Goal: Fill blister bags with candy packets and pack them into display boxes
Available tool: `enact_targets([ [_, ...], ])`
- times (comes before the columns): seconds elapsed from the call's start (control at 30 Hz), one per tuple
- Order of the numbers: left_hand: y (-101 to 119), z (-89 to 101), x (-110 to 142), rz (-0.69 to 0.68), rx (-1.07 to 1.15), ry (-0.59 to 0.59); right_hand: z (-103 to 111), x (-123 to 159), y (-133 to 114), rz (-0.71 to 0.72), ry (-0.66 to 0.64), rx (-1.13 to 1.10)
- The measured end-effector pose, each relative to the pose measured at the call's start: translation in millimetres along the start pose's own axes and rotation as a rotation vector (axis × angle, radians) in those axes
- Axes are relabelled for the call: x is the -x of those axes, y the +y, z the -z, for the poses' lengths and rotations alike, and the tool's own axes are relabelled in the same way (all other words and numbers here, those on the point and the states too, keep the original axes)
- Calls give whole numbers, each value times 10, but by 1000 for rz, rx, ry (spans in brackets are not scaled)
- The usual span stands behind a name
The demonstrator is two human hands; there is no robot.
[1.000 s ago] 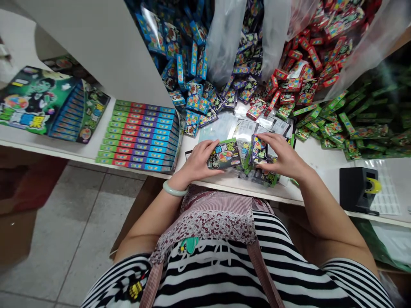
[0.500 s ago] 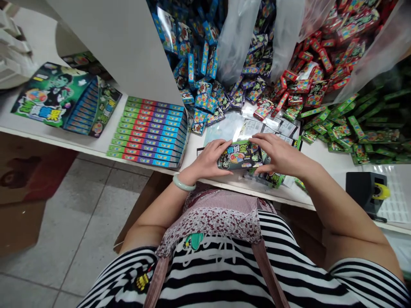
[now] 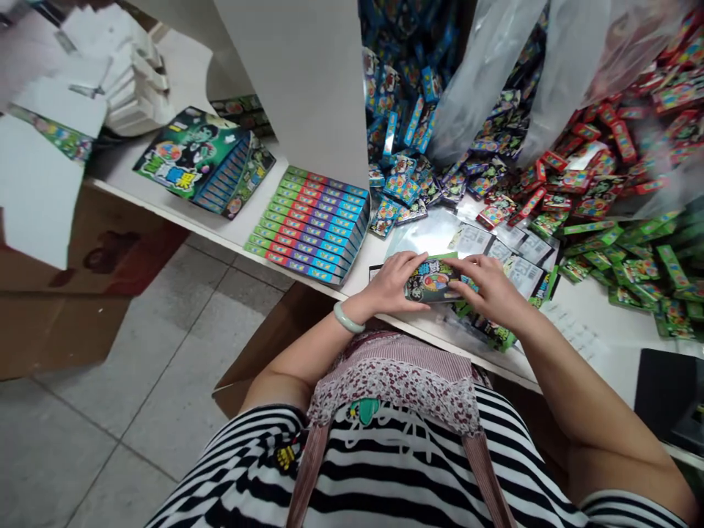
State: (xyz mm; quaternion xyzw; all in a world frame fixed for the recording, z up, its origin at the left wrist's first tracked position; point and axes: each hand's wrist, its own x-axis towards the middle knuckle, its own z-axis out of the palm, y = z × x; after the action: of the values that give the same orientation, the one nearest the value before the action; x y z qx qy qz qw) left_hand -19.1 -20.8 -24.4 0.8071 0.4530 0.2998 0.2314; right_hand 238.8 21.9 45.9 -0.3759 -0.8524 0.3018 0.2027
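Between my hands is a dark printed packet (image 3: 430, 283) with a green edge and a round multicoloured picture. My left hand (image 3: 391, 284) is closed on its left end, thumb along the near side and fingers along the far side. Its wrist wears a pale green bangle (image 3: 348, 317). My right hand (image 3: 487, 290) has its fingers bent over the packet's right end, fingertips on its printed face. Under and beside the right hand lie flat printed packets (image 3: 532, 264), some showing barcodes, with green-edged ones near the table edge.
Stacked rows of small coloured boxes (image 3: 308, 224) stand left of my hands, beside a green display box (image 3: 190, 154). Loose blue boxes (image 3: 404, 180), red boxes (image 3: 572, 180) and green boxes (image 3: 621, 257) spill from plastic bags behind. A black tape dispenser (image 3: 665, 392) sits at right.
The view has swung left, bringing white card pieces into sight at far left. My right hand's fingers have come further over the packet's face; the left hand keeps its hold.
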Motion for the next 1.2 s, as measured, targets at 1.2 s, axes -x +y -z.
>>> enact_targets([
  [1.2, -33, 244, 101, 75, -71, 62, -142, 3, 695, -171, 14, 232],
])
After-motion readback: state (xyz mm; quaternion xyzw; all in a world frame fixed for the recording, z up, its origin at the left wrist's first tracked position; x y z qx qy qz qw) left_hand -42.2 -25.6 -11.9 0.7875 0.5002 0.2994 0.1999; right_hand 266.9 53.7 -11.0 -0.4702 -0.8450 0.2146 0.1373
